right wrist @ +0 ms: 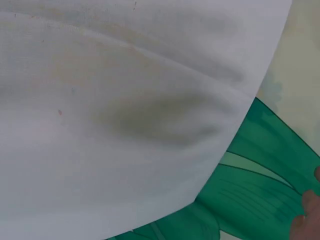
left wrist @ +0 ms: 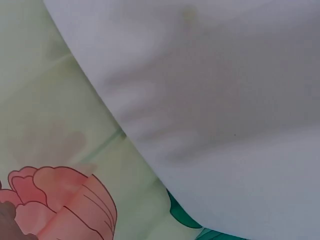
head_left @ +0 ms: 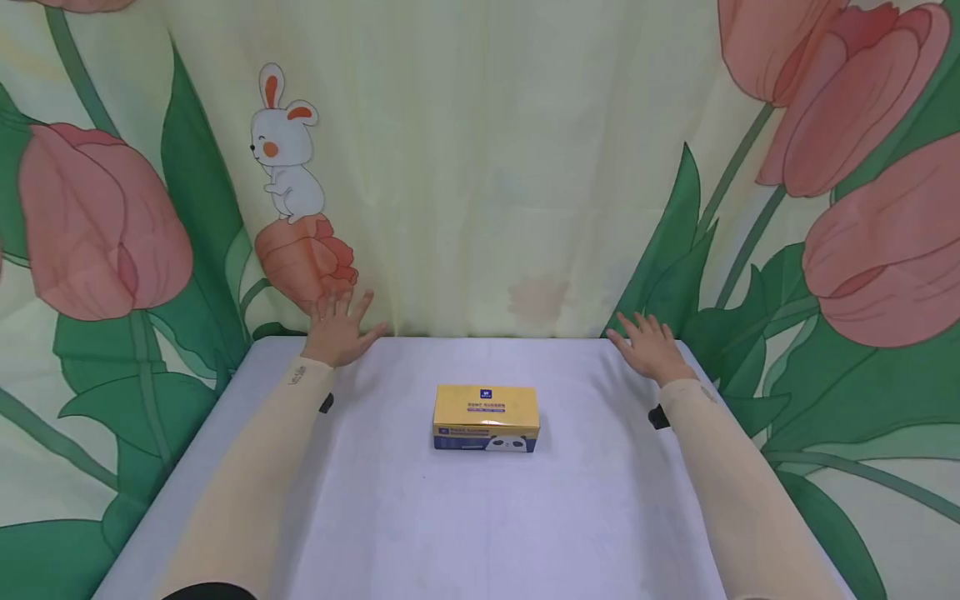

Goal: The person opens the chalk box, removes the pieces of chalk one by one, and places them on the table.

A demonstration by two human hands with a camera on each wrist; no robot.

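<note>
A small yellow and dark-blue box (head_left: 486,408) with a panda face on its front side sits on the white tabletop (head_left: 480,517), between the two forearms. My left hand (head_left: 335,333) hovers over the table's far left part, fingers spread and nothing held. Over the far right part is my right hand (head_left: 651,348), its fingers also spread and bare. Both hands are well apart from the box. In the left wrist view the hand's shadow falls on the cloth; in the right wrist view a few fingertips (right wrist: 309,210) show at the right edge.
Behind the table hangs a curtain (head_left: 465,167) printed with pink tulips, green leaves and a white rabbit. It meets the table's far edge. Beige sleeves (head_left: 247,467) cover both forearms, and a small black wrist piece (head_left: 658,417) shows beneath the right one.
</note>
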